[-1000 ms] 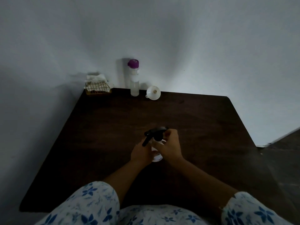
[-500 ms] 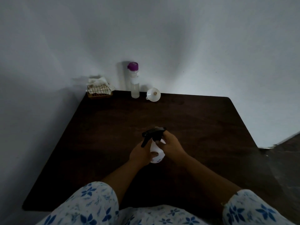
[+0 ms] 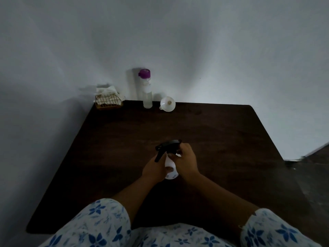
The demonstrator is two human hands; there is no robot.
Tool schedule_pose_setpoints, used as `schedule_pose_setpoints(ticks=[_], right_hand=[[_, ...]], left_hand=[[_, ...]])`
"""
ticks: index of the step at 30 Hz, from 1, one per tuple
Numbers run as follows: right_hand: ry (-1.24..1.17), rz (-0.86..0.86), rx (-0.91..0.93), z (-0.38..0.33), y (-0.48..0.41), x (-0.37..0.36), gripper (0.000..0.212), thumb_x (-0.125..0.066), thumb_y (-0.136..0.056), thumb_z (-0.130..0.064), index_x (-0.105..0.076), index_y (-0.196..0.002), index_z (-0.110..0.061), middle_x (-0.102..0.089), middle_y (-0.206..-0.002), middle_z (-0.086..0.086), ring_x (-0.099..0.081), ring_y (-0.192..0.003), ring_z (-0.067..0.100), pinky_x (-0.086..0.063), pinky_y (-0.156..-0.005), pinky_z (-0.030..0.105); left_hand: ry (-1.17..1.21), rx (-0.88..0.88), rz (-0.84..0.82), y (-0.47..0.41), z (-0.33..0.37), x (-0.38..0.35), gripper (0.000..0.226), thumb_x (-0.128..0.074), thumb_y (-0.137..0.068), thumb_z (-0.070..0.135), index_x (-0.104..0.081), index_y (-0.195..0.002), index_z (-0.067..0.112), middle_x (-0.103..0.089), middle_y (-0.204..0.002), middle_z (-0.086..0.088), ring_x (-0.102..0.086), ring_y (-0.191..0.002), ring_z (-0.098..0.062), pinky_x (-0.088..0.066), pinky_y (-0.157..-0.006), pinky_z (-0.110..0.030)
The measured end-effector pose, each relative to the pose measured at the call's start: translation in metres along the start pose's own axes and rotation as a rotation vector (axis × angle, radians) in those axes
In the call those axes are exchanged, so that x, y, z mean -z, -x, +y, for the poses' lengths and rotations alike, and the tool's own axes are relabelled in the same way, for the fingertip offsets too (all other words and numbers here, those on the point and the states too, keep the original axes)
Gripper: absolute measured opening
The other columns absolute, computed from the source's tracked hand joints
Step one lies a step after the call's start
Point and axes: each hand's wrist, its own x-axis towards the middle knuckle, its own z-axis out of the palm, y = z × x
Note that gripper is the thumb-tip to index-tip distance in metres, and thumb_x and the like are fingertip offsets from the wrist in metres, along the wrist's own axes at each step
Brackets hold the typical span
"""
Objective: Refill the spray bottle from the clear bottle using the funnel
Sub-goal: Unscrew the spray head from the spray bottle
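Both hands are on the small white plastic spray bottle (image 3: 171, 169), which stands near the middle of the dark wooden table (image 3: 222, 139), closer to its near edge. My left hand (image 3: 153, 169) wraps the body, thumb across the front. My right hand (image 3: 187, 160) pinches the collar under the black trigger head (image 3: 168, 145). I judge the bottle light and probably near empty, its thin wall likely to give if I squeeze, so I hold it low and firm while the collar takes the twist. The smooth plastic may slip.

Compared with half a second ago, my right fingers have crept further round the collar, and the head is still seated on the neck, its trigger pointing left. The bottle has not moved across the table.

Along the far edge, the tall clear bottle with a purple cap (image 3: 147, 94) and the white plastic funnel (image 3: 167, 103) just beside it stay untouched. A gold wire basket of tissues (image 3: 108, 102) sits at the far left corner.
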Motion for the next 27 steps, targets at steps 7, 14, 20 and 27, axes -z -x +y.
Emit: schedule_pose_setpoints(ticks=[7,14,20,27], right_hand=[[-0.163,-0.049,-0.034,-0.001,0.003,0.007,0.062,-0.065,-0.08,-0.002,-0.038,-0.133,-0.015,-0.055,-0.124,0.0,-0.051,-0.116,0.011,-0.044,-0.097,0.028],[-0.185,-0.023,-0.087,-0.009,0.004,0.003,0.072,-0.075,-0.075,-0.01,-0.031,-0.131,-0.011,-0.058,-0.116,0.0,-0.056,-0.11,0.013,-0.043,-0.07,0.007],[-0.084,-0.017,-0.081,-0.017,0.002,0.003,0.032,-0.066,-0.082,-0.009,-0.05,-0.109,-0.018,-0.058,-0.112,-0.004,-0.051,-0.099,0.003,-0.04,-0.073,0.009],[-0.066,-0.047,0.065,-0.023,-0.004,0.022,0.033,-0.061,-0.082,0.002,-0.057,-0.112,-0.011,-0.062,-0.114,0.004,-0.058,-0.106,0.012,-0.047,-0.093,0.028]], left_hand=[[0.0,-0.009,-0.019,0.0,-0.001,0.002,0.066,-0.056,-0.088,0.031,-0.018,-0.142,0.025,-0.035,-0.144,-0.007,-0.039,-0.129,-0.024,-0.038,-0.102,-0.042],[-0.021,-0.002,-0.011,0.0,0.001,0.001,0.06,-0.055,-0.088,0.032,-0.025,-0.14,0.023,-0.038,-0.142,-0.005,-0.039,-0.128,-0.021,-0.037,-0.101,-0.038],[-0.003,0.0,-0.01,0.001,0.0,0.001,0.06,-0.055,-0.088,0.032,-0.025,-0.139,0.022,-0.039,-0.141,-0.006,-0.041,-0.127,-0.022,-0.037,-0.101,-0.038],[0.034,-0.011,-0.027,-0.002,0.001,0.002,0.071,-0.063,-0.083,0.031,-0.025,-0.141,0.017,-0.036,-0.145,-0.004,-0.037,-0.131,-0.02,-0.031,-0.11,-0.04]])
